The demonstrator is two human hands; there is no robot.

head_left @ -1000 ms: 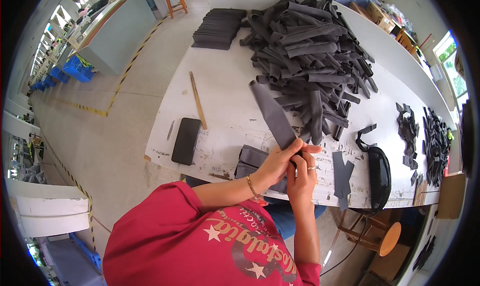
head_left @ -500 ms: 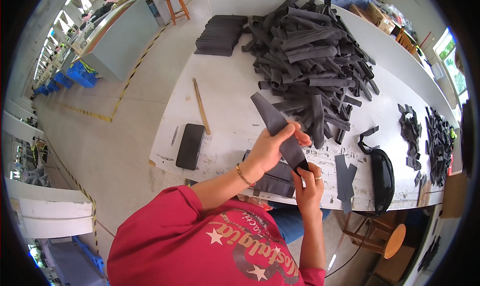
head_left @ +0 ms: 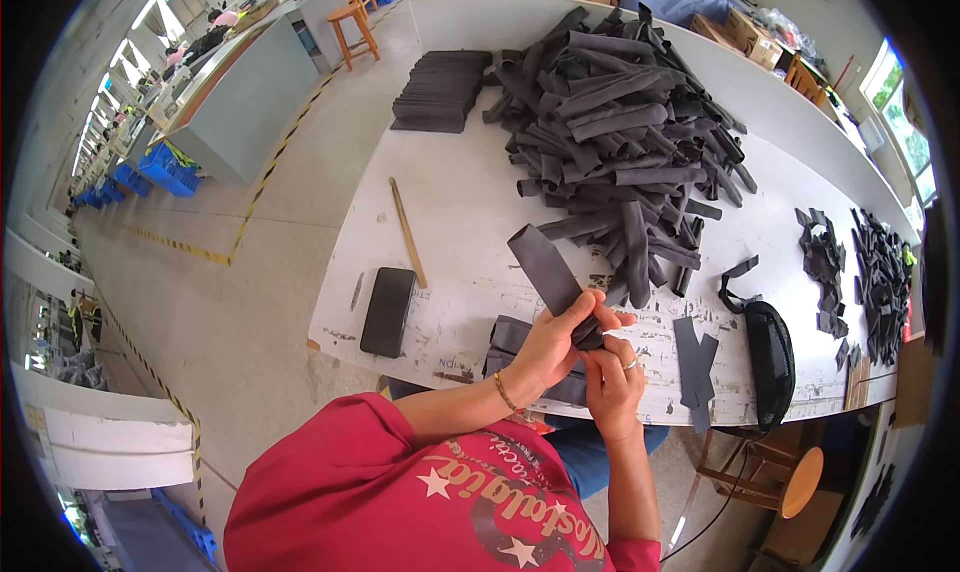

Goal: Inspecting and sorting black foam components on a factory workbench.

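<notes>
Both hands hold one dark grey fabric strip (head_left: 546, 269) above the table's near edge. My left hand (head_left: 552, 350) pinches it between thumb and fingers, and its long flat end slants up to the left. At the lower end, my right hand (head_left: 612, 384) grips the fabric with thumb and fingertips, close beside the left fingers. The strip is bunched there, partly hidden by the fingers. Beneath the hands lie folded dark fabric pieces (head_left: 508, 334), half covered by my left hand. Just beyond the strip's far end rises a large heap of similar dark fabric tubes (head_left: 620, 112).
Flat dark strips form a neat stack (head_left: 440, 90) at the far left. A wooden stick (head_left: 407, 234) and black phone (head_left: 388, 312) lie on the left. To the right are crossed grey strips (head_left: 695, 367), a black mesh pouch (head_left: 768, 362) and piles of small dark pieces (head_left: 882, 292).
My left hand has slid down the strip toward my right hand, so the hands are closer together. The strip's lower end is now bunched between the fingers. The view has shifted slightly.
</notes>
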